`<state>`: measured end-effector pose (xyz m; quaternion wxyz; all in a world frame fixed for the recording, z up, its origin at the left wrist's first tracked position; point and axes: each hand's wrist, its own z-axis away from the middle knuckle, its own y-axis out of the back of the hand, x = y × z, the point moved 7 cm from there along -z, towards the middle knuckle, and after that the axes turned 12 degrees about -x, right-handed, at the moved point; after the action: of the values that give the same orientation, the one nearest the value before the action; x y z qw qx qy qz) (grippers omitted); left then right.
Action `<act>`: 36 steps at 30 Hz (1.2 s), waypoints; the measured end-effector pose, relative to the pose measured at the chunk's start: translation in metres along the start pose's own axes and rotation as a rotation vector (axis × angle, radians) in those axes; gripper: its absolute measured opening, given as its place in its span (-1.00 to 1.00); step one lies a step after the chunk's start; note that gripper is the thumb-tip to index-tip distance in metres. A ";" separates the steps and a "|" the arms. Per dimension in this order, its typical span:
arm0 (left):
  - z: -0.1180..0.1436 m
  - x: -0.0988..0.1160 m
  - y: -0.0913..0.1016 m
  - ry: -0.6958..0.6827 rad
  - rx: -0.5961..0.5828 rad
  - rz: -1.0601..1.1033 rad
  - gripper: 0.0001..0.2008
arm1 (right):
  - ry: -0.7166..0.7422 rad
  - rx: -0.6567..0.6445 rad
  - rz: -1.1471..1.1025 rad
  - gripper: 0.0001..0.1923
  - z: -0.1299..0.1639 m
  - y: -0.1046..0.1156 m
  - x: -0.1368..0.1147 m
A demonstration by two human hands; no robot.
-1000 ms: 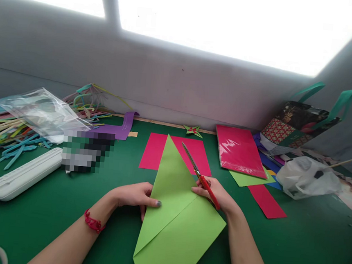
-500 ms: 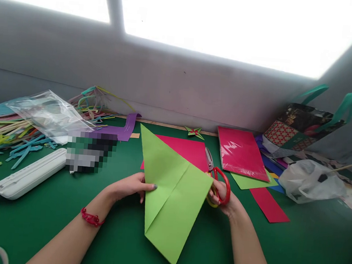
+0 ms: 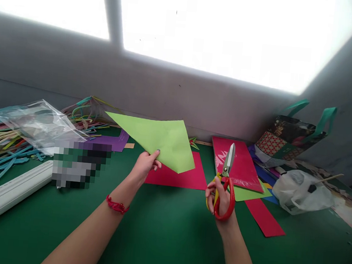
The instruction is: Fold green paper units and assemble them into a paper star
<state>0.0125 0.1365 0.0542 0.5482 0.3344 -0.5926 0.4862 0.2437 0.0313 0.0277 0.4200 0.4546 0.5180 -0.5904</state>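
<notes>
Green paper turned — left hand pinching, right hand clasping scissors.

- Folded paper: plain lime green.
- Scissors: silvery blades, one handle red, the other yellow.
- Sheet: solid pinkish red.
- Packet: the same pinkish red, streaked with whitish glare.
- Paper star: green and red.
- Bracelet: red.
- Surface: deep green throughout.
- Purple paper: with a small tan slip beside it.
- Strips: mixed yellow, light blue, pink and beige.
- Carrier bag: dark top, teal handles, red panel with a pale repeating motif.
- Thin plastic bag: translucent white.
- Wall: greyish.
</notes>
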 end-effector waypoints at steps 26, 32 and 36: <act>0.003 0.011 0.013 0.063 -0.104 -0.112 -0.75 | -0.084 0.043 -0.036 -0.59 0.017 -0.026 0.014; 0.000 0.013 0.021 0.007 -0.004 -0.191 -0.69 | -0.294 -0.475 -0.200 -0.38 0.040 -0.080 0.022; 0.002 0.023 0.018 -0.048 -0.009 -0.105 -0.67 | -0.350 -0.476 -0.045 -0.40 0.049 -0.086 0.028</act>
<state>-0.0093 0.1430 0.0732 0.5601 0.3739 -0.5894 0.4462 0.1492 -0.0082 0.0230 0.5845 0.2228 0.5715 -0.5311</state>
